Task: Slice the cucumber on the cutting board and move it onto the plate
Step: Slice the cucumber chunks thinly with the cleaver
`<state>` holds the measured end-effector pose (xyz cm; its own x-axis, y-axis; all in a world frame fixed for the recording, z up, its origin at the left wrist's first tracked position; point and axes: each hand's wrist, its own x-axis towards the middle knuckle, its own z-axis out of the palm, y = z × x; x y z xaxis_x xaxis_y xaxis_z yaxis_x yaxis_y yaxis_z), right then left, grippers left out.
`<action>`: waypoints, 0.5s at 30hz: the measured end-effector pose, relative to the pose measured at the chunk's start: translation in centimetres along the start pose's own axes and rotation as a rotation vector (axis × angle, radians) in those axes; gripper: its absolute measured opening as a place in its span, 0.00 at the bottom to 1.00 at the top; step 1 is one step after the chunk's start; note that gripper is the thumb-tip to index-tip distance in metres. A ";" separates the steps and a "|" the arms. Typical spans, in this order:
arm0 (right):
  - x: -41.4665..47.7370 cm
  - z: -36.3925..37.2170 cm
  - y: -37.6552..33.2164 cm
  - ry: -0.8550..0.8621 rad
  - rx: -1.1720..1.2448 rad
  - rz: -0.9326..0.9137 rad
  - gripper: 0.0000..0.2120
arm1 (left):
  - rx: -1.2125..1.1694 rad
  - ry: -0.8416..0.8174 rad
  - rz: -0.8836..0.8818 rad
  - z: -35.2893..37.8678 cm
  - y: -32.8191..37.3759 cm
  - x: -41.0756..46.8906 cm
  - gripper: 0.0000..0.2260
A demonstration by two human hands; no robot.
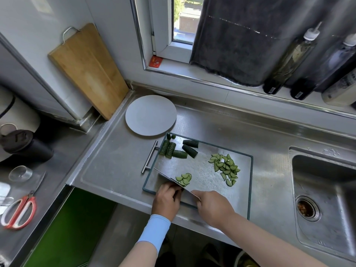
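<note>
Scissors (pixel 19 211) with red plastic handles lie far left on the steel counter (pixel 115 170). A wooden board (pixel 86 68) leans on the wall. Next, a round, flat white plate (pixel 150 115) sits bare, just beyond the far left corner of the steel cutting board (pixel 202 170), which has a dark green rim and a bar handle.

Cucumber chunks (pixel 189 151), short and dark-skinned, lie in that corner. Two point away from the person and three slant across.

The left hand (pixel 167 201) curls against the knife (pixel 169 180); what it holds is hidden. The blade runs diagonally from far left to near right, with thin half-moon slices (pixel 184 179) beside it. The right hand (pixel 212 207) grips the handle end. A larger slice pile (pixel 226 168) lies further right. The labels on the bottles (pixel 289 58) are unreadable.
</note>
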<state>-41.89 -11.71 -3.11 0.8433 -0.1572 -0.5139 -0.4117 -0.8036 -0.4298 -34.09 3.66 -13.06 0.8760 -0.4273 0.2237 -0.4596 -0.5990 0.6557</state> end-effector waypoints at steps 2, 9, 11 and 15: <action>0.0 0.0 0.0 0.007 -0.009 -0.006 0.12 | 0.005 0.011 0.007 0.0 0.1 -0.1 0.10; -0.7 0.3 0.1 0.067 0.009 -0.033 0.16 | -0.005 0.025 -0.058 -0.2 0.6 0.0 0.09; -1.0 0.3 0.1 0.079 0.012 -0.045 0.16 | 0.015 0.007 -0.055 -0.4 0.5 0.1 0.08; -1.0 0.4 0.1 0.085 -0.003 -0.060 0.16 | 0.016 -0.005 -0.052 -0.5 0.5 0.0 0.09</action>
<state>-42.92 -11.46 -2.93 0.8927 -0.1574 -0.4222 -0.3591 -0.8145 -0.4556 -34.32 3.67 -12.37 0.8983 -0.3982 0.1859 -0.4154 -0.6314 0.6548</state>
